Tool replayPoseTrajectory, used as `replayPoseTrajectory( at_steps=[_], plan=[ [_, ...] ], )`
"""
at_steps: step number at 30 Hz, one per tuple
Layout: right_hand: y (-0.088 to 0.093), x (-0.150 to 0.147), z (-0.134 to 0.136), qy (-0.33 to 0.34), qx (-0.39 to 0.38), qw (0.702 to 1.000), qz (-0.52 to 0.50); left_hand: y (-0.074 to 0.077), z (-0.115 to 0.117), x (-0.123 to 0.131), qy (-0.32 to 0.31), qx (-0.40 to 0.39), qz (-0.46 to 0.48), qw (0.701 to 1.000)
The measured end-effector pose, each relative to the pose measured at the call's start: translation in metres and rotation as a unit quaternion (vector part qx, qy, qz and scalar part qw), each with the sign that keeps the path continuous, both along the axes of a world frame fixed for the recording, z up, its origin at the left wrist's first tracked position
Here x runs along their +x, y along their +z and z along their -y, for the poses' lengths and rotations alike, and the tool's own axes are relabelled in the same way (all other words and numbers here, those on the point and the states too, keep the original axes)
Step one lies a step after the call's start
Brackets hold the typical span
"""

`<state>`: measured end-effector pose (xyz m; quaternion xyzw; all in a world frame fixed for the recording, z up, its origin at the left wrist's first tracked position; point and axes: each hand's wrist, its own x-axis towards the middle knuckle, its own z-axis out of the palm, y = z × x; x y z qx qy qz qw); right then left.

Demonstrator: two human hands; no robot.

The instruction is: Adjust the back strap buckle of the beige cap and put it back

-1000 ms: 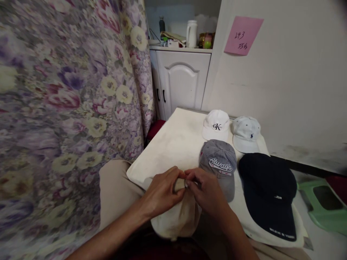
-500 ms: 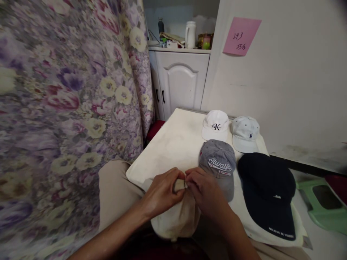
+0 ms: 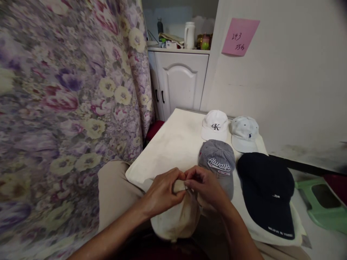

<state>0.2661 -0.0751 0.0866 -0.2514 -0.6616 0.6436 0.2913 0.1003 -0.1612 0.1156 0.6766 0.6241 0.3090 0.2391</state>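
A cream cap (image 3: 176, 220) lies in my lap at the near edge of a low white table (image 3: 173, 141). Both hands pinch its back strap, where a small metal buckle shows between the fingertips. My left hand (image 3: 162, 193) grips the strap from the left. My right hand (image 3: 207, 187) pinches it from the right, its fingers closed. A grey cap with "Always" lettering (image 3: 219, 162) lies just beyond my right hand.
On the table lie a navy cap (image 3: 267, 187), a white cap with black letters (image 3: 215, 124) and a pale blue cap (image 3: 244, 133). A floral curtain (image 3: 67, 108) hangs at the left. White cabinet (image 3: 177, 81) behind, green stool (image 3: 322, 206) at the right.
My right hand has turned slightly, its wrist moving right while the fingers stay pinched on the strap. The left hand holds still. The view drifted a little.
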Motion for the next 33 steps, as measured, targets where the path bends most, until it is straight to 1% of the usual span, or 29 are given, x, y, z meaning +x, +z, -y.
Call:
replayPoseTrajectory(
  at_steps=[6, 10, 13, 17, 19, 23, 25, 28, 31, 33],
  plan=[
    [-0.011, 0.001, 0.0, 0.024, -0.098, 0.993, -0.066, 0.007, -0.001, -0.002, 0.001, -0.003, 0.039, 0.999],
    [-0.015, -0.002, 0.003, 0.038, -0.171, 0.979, -0.101, 0.007, 0.0, -0.001, -0.009, -0.008, 0.04, 0.999],
    [-0.017, -0.005, 0.007, 0.04, -0.196, 0.974, -0.108, 0.006, 0.002, 0.0, -0.013, -0.009, 0.026, 1.0],
    [-0.014, -0.006, 0.009, 0.018, -0.163, 0.981, -0.103, 0.003, 0.002, 0.0, -0.015, -0.003, -0.008, 1.0],
    [-0.013, -0.004, 0.01, 0.017, -0.151, 0.984, -0.098, 0.004, 0.001, 0.0, -0.018, -0.003, -0.009, 1.0],
    [-0.014, -0.002, 0.008, 0.045, -0.164, 0.979, -0.115, 0.005, 0.0, -0.001, -0.018, -0.001, 0.01, 1.0],
    [-0.016, -0.003, 0.008, 0.045, -0.166, 0.978, -0.116, 0.005, 0.0, -0.002, -0.019, -0.003, 0.019, 1.0],
    [-0.017, -0.006, 0.01, 0.026, -0.134, 0.985, -0.104, 0.003, 0.0, -0.007, -0.02, -0.022, 0.049, 0.998],
    [-0.015, -0.009, 0.013, -0.006, -0.094, 0.993, -0.069, 0.001, -0.001, -0.015, -0.019, -0.056, 0.074, 0.996],
    [-0.013, -0.01, 0.014, -0.019, -0.086, 0.995, -0.05, 0.001, -0.001, -0.021, -0.023, -0.081, 0.092, 0.992]
  ],
)
